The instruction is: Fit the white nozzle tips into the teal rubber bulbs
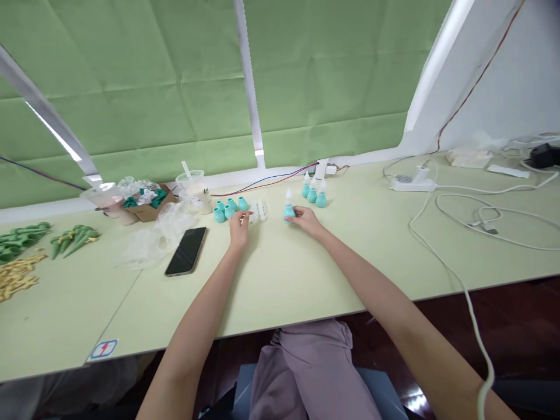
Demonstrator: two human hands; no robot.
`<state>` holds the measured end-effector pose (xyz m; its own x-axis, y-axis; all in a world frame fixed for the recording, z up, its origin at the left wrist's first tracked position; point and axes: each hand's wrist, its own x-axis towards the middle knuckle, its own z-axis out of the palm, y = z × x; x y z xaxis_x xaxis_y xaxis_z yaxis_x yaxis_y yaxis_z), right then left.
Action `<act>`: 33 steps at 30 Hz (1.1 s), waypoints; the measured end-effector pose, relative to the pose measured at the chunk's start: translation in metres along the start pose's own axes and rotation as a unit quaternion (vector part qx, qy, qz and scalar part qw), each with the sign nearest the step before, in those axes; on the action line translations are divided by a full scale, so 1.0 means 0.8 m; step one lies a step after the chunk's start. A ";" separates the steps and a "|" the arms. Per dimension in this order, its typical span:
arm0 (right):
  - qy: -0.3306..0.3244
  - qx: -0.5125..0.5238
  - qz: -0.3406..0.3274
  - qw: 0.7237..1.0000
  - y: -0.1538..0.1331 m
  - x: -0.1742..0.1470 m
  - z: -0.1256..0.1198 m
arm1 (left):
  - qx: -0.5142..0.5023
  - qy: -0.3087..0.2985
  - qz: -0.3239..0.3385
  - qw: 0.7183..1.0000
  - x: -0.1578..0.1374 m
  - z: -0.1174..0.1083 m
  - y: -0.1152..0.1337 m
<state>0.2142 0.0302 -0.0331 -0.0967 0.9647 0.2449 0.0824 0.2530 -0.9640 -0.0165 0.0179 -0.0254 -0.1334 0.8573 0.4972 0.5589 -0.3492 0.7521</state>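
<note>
My right hand [307, 221] grips a teal rubber bulb with a clear pointed nozzle [289, 211] and keeps it upright on or just above the table. My left hand [238, 228] has its fingers bent together beside several teal bulbs without nozzles [219, 214]; whatever is between its fingertips is too small to make out. Just right of those fingers lie several small white nozzle pieces [261, 210]. Behind my right hand stand three teal bulbs with clear nozzles [312, 195] fitted on top.
Left of my left hand lie a black phone [186, 252] and crumpled clear plastic [151, 236]. A drink cup [195, 191] and a filled cardboard box [154, 211] stand behind. Green and yellow pieces [74, 240] cover the far left. A power strip [412, 183] and white cables [441, 268] occupy the right.
</note>
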 end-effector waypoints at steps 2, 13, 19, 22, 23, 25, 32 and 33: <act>-0.016 0.010 0.002 1.000 0.001 -0.001 0.001 | -0.002 -0.005 -0.001 1.000 0.000 0.000 0.000; 0.078 -0.081 -0.037 0.993 0.000 0.004 -0.006 | -0.014 -0.014 0.009 1.000 0.001 0.003 -0.005; 0.349 -0.226 -0.018 0.909 -0.006 0.003 -0.034 | -0.022 -0.011 0.012 1.000 0.001 0.004 -0.005; 0.417 -0.251 0.076 0.870 -0.012 0.000 -0.053 | -0.021 -0.011 0.011 1.000 0.000 0.004 -0.005; 0.427 -0.259 0.105 0.860 -0.013 0.000 -0.058 | -0.017 -0.011 0.010 1.000 0.000 0.004 -0.005; 0.430 -0.271 0.156 0.847 -0.013 -0.001 -0.068 | -0.009 -0.014 0.010 1.000 0.001 0.004 -0.006; 0.345 -0.310 0.233 0.855 -0.010 0.000 -0.075 | 0.004 -0.017 0.015 1.000 0.001 0.003 -0.005; 0.339 -0.316 0.232 0.855 -0.011 -0.001 -0.074 | 0.004 -0.018 0.015 1.000 0.001 0.004 -0.005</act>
<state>0.2723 0.0318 -0.0189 0.6722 0.7378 0.0614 0.4964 -0.3875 -0.7768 -0.0164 0.0212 -0.0289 -0.0877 0.8597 0.5032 0.5683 -0.3717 0.7341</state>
